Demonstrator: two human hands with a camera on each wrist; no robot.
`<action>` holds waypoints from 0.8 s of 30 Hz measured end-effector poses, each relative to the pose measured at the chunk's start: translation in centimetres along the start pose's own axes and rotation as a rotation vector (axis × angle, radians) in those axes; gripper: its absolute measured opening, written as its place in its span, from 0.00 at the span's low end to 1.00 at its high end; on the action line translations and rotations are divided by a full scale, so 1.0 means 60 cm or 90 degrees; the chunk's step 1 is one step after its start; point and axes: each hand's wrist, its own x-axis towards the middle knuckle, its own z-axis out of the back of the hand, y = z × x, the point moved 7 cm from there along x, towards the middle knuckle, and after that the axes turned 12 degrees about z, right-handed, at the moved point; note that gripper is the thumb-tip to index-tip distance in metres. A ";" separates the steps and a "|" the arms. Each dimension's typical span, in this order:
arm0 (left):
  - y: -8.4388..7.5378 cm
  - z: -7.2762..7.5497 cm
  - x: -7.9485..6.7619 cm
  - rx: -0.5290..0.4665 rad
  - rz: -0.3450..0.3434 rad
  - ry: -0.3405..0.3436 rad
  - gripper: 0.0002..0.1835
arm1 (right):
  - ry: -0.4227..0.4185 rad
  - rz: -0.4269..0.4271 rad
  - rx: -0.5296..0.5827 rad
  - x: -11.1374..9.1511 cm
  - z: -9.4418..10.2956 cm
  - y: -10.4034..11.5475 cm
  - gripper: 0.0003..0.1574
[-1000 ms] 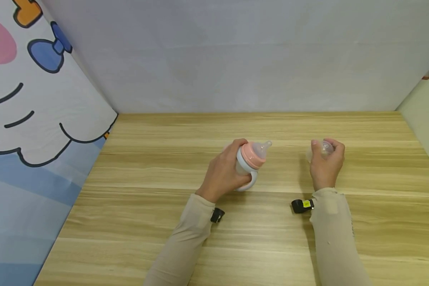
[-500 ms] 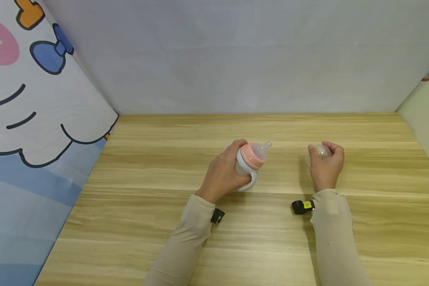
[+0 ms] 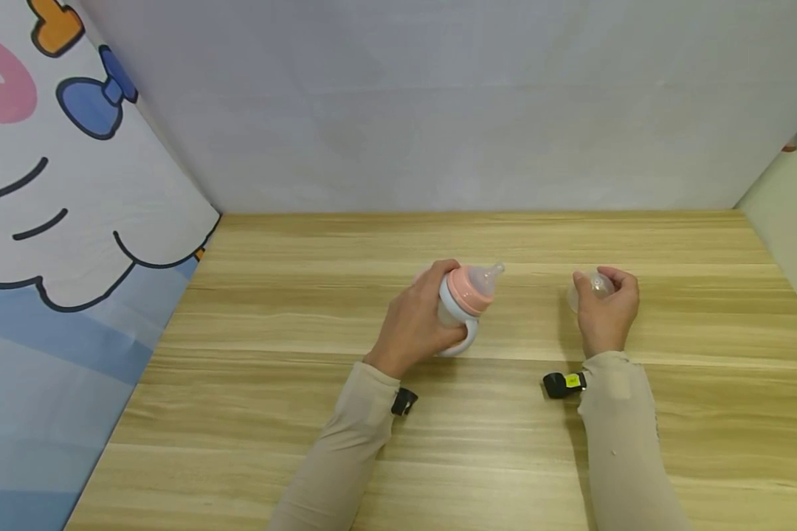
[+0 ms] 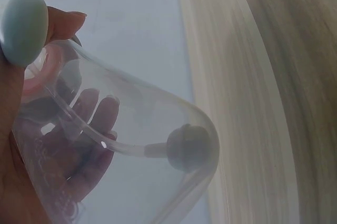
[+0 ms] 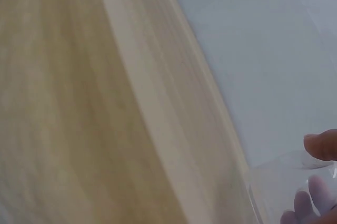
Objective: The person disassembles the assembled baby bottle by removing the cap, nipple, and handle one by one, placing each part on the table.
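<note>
My left hand (image 3: 417,324) grips a baby bottle (image 3: 470,289) with a pink collar, a clear teat and a pale handle, tilted so the teat points right and away. Through its clear body in the left wrist view, fingers (image 4: 95,166) show behind the wall, and a straw with a grey weighted end (image 4: 188,147) hangs inside. To the right, my right hand (image 3: 607,313) holds a clear dome-shaped cap (image 3: 596,286) between thumb and fingers. The same cap (image 5: 281,182) appears at the lower right of the right wrist view, fingers visible through it.
Both hands are over a wood-grain table (image 3: 272,310). A pale grey wall sheet (image 3: 438,110) rises along its back edge, and a cartoon-printed sheet (image 3: 73,221) stands at the left. Dark wrist cameras (image 3: 555,385) are strapped near both sleeves.
My right hand has tipped and lowered the clear cap slightly toward me. The left hand and the bottle stay where they were.
</note>
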 end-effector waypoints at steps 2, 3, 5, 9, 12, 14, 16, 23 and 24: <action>0.000 0.000 0.000 0.000 0.000 0.000 0.42 | 0.000 -0.004 -0.003 0.000 0.001 -0.001 0.23; 0.000 0.000 -0.001 0.000 0.001 0.001 0.42 | 0.000 -0.006 -0.004 0.000 0.001 -0.002 0.22; 0.000 0.000 -0.001 0.000 0.002 0.001 0.42 | -0.001 -0.014 -0.005 0.000 0.002 -0.004 0.22; 0.000 0.000 -0.001 0.000 0.002 0.002 0.42 | -0.004 -0.023 -0.006 0.000 0.003 -0.006 0.22; 0.000 -0.001 -0.001 -0.002 0.000 0.003 0.42 | -0.006 -0.023 -0.009 0.001 0.004 -0.007 0.22; -0.001 -0.001 -0.001 -0.003 -0.001 0.005 0.42 | -0.006 -0.024 -0.012 0.001 0.004 -0.007 0.21; -0.001 -0.001 -0.001 -0.003 -0.001 0.006 0.42 | -0.006 -0.028 -0.009 0.001 0.004 -0.007 0.20; 0.000 -0.001 0.000 -0.002 -0.003 0.005 0.42 | -0.018 -0.037 0.002 0.002 0.005 -0.006 0.17; 0.000 -0.002 0.000 -0.001 -0.004 0.005 0.42 | -0.019 -0.036 0.003 0.002 0.005 -0.006 0.17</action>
